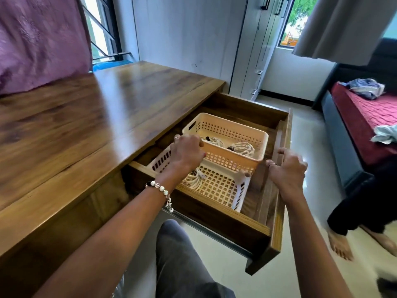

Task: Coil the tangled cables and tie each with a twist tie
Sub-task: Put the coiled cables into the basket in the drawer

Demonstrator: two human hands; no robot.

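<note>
The left hand (187, 152) grips the light, stiff peach perforated plastic basket (231, 143) by its near rim in the open wooden drawer (277, 214); the right hand (286, 167), loosely curled, holds nothing.

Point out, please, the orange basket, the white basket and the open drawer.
orange basket (233, 134): head view, on its far perforated wall.
white basket (219, 186): head view, on its bare grid floor.
open drawer (223, 220): head view, on its near wooden side.
</note>
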